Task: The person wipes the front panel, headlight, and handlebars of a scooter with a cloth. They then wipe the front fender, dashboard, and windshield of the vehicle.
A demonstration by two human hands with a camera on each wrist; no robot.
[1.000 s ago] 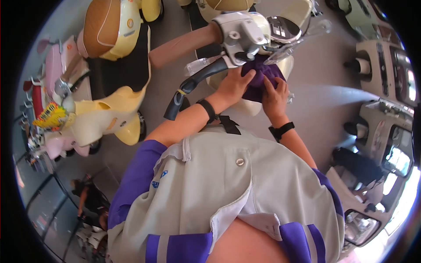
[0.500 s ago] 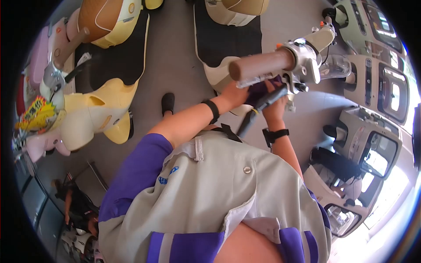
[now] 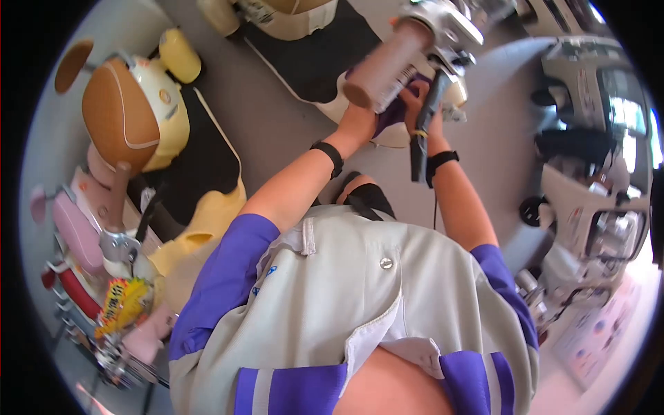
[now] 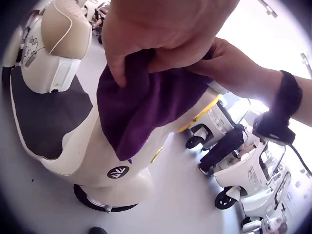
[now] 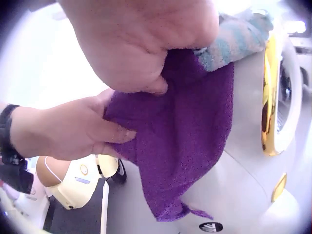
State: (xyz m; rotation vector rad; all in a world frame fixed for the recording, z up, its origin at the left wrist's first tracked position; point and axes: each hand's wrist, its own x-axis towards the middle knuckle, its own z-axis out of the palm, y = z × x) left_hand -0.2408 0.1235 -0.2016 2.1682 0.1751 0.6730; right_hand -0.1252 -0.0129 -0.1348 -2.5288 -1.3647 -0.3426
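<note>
Both hands hold a purple cloth (image 5: 190, 126) at the cream scooter's front panel (image 4: 92, 156), just under the handlebar. In the left wrist view, my left hand (image 4: 161, 39) pinches the cloth's upper part between thumb and fingers, and the cloth hangs in folds below. My right hand (image 5: 141, 44) grips it from the other side, thumb pressed into the fabric. A light blue and white striped cloth (image 5: 234, 41) shows beside the right hand's fingers. From above, the brown handlebar grip (image 3: 387, 66) and black brake lever (image 3: 430, 104) partly hide both hands and the cloth.
A gold-trimmed headlight (image 5: 268, 97) sits beside the cloth. A yellow scooter with a brown seat (image 3: 121, 114) stands at left, bearing a yellow sign (image 3: 124, 304). White vehicles (image 3: 581, 207) line the right side, with a person in dark clothes (image 4: 222, 146) near them.
The head view has swung round, so the yellow scooter's seat shows more fully. The handlebar grip now overlaps the hands, which one second ago showed plainly. Both hands keep hold of the purple cloth.
</note>
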